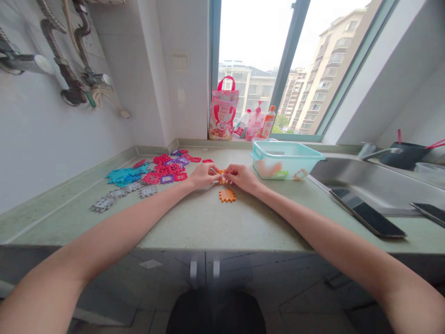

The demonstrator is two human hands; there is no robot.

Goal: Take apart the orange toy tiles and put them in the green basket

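Both hands meet over the middle of the counter, gripping a small orange interlocking tile (221,176) between them. My left hand (205,176) pinches its left side, and my right hand (239,177) pinches its right side; the fingers cover most of it. Just below, toward me, a second orange tile (227,195) with notched edges lies flat on the counter. To the left of my left hand is a heap of red tiles (162,169) with some purple ones mixed in. Blue tiles (127,176) are piled beside it, and several grey tiles (103,204) lie nearer to me.
A translucent turquoise tub (285,162) with a few tiles inside stands right of my right hand. Further right are a steel sink (375,185) and a dark phone or tablet (368,213) on its edge. Bottles (255,124) and a pink bag (222,116) line the windowsill.
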